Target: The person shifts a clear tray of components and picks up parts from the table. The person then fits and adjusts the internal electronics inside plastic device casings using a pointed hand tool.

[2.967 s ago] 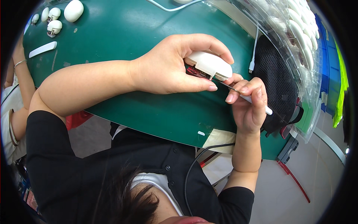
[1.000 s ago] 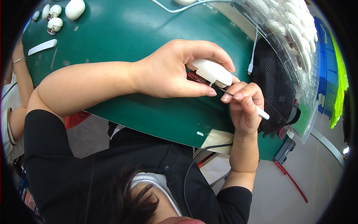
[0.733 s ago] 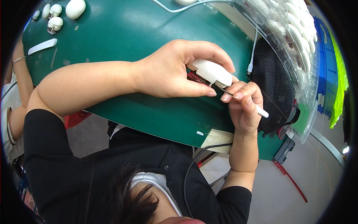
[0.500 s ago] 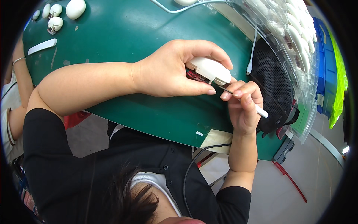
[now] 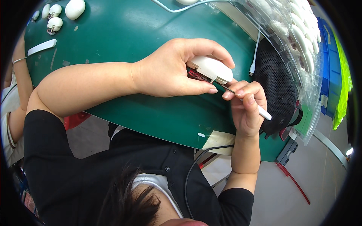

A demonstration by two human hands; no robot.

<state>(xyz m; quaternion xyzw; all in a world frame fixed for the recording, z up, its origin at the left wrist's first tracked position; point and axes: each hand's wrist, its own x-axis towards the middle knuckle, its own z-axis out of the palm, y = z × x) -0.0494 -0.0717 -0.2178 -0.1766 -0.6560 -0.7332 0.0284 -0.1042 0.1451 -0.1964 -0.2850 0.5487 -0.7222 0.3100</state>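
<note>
Tool [image 5: 265, 113] sits pinched in the right hand [image 5: 247, 109], shaft slanting forward-left to the open edge of the white mouse-shaped device [image 5: 212, 67]. Left hand [image 5: 167, 71] cups that over the green table [image 5: 132, 26], long axis dipping rightward. Can't tell if the tip's touching tbh.

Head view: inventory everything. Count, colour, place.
casing: one, white, open-sided, centre
tool: one, white-handled, at casing
table: one, green, centre
rounded pieces: six, white, far left and top
flat strip: one, white, left
cable: two stretches, pale, top and right
mesh pouch: one, black, right
clear trays: uncountable, white contents, upper right
tub: count unclear, blue, right
sheet: one, yellow-green, right edge
patch: one, cream, table's near edge
cord: one, black, bottom centre
thin strip: one, red, lower right
co-worker: one, white clothing, left edge
shirt: one, black, bottom
left hand: one, bare, around casing
right hand: one, bare, on tool
</note>
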